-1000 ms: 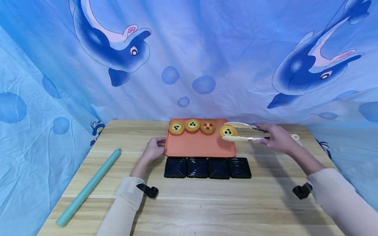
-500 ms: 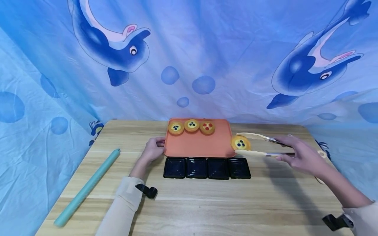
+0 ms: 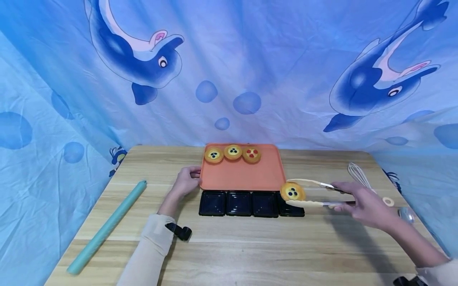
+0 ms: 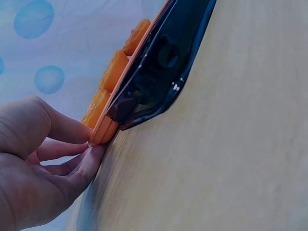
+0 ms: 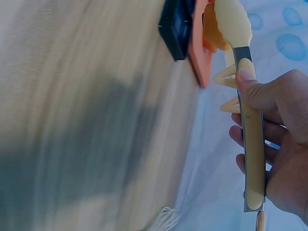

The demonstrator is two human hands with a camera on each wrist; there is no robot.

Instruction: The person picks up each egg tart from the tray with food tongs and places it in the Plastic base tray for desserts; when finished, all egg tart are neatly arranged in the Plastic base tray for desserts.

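Observation:
In the head view my right hand [image 3: 368,204] grips a pair of cream-tipped tongs [image 5: 252,144]. Between the tong tips is an egg tart [image 3: 293,192] with dark berries, held above the rightmost black square tray [image 3: 292,212]. My left hand [image 3: 185,182] pinches the left edge of the orange tray [image 3: 243,176] between thumb and fingers, as the left wrist view shows. Along the tray's back left lie two tarts with dark berries [image 3: 233,151] and one tart with red pieces [image 3: 252,155]. More black square trays [image 3: 239,203] stand in a row against the orange tray's front edge.
A teal rolling pin [image 3: 107,228] lies slantwise on the left of the wooden table [image 3: 229,250]. At the right, beyond my right hand, are a whisk [image 3: 359,174] and a small clear object [image 3: 406,215]. A printed blue curtain [image 3: 286,79] hangs behind the table.
My right hand has carried the tart in the tongs off the orange tray, rightward and then toward me, over the rightmost black tray. My left hand keeps its place on the orange tray's edge.

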